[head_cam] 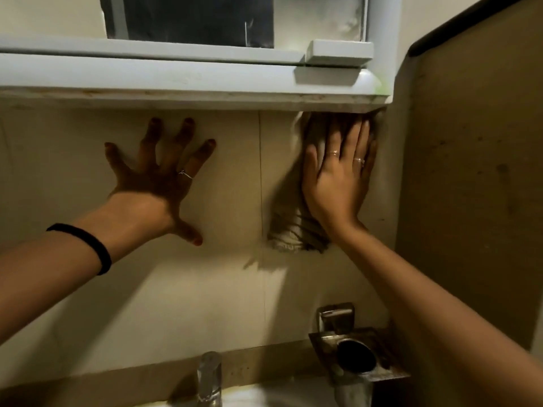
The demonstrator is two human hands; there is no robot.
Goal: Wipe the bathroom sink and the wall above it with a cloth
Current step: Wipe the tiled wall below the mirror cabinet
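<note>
Cloth [296,227]: it is lying flat against the wall [205,289], high in the corner just under the shelf [176,80] of the mirror cabinet, with its lower fringe hanging free below the palm.
Cloth's long axis: it is running roughly up and down, from the shelf's underside toward the sink [264,395].
Right hand [340,177]: it is pressing the cloth to the wall with an open, flat palm and fingers pointing up; the grip is not clenching, only pinning the fabric.
Left hand [158,177]: it is resting bare on the wall with fingers spreading wide, holding nothing, well apart from the cloth and seemingly bracing the body.
Nearer hand: the right one is already lying on the cloth; the left one is sitting across the tile seam [260,177].
Where the unwiped wall lies: judging from this position, the open stretch is lying below and to the left of the cloth, since the shelf is blocking upward travel and the side wall [470,171] is closing off the right.
Likely next stroke: a downward or leftward pull seems to be what the position is calling for.
Obstacles below: the tap [209,380] and the metal holder [357,356] are standing at the sink's back edge, the holder almost directly under the cloth.
Sink: only its pale rim is showing at the bottom edge.
</note>
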